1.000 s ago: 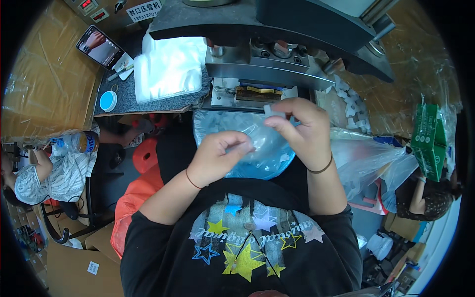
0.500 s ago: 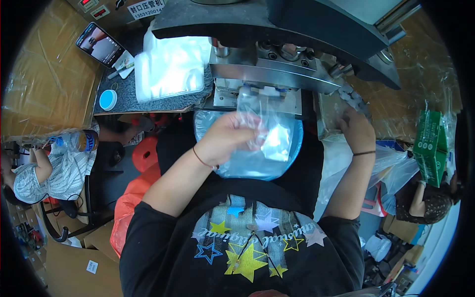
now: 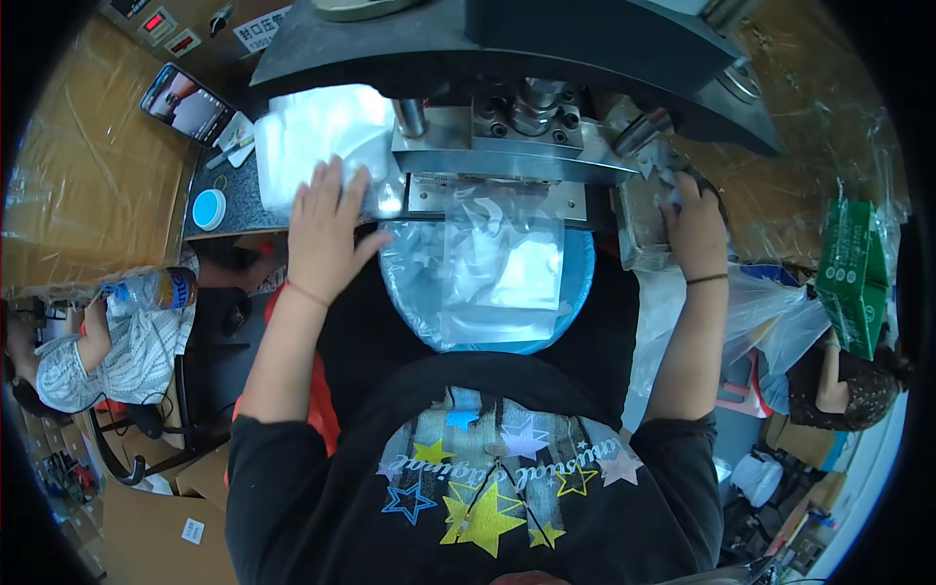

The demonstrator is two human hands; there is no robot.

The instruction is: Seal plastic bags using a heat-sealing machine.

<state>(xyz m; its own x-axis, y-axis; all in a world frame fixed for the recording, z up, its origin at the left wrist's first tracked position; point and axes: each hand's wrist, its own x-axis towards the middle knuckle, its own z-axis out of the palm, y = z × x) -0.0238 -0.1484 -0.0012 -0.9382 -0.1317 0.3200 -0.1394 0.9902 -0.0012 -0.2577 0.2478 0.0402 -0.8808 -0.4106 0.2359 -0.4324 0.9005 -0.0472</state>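
Observation:
My left hand (image 3: pixel 327 234) is open, its fingers spread at the near edge of a stack of clear plastic bags (image 3: pixel 312 132). Whether the fingertips press on the stack, I cannot tell. A single clear plastic bag (image 3: pixel 502 268) has its upper end on the metal bed (image 3: pixel 577 203) of a press (image 3: pixel 531 161). The rest of that bag hangs over a blue round bin (image 3: pixel 409 312) with a plastic liner. On the right, my right hand (image 3: pixel 697 234) has its fingers curled among small greyish translucent pieces (image 3: pixel 661 166) in a shallow container (image 3: pixel 639 229); what they grip is hidden.
A phone (image 3: pixel 185 102) with a lit screen and a round blue-lidded tub (image 3: pixel 209 209) are on the left bench. Tape-wrapped cardboard boxes (image 3: pixel 97 166) flank both sides. A green box (image 3: pixel 851 278) stands at right. Other people sit at far left and far right.
My left hand has let go of the bag and moved left to the stack. The bag now lies flatter across the bed and bin. My right hand stays at the container of small pieces.

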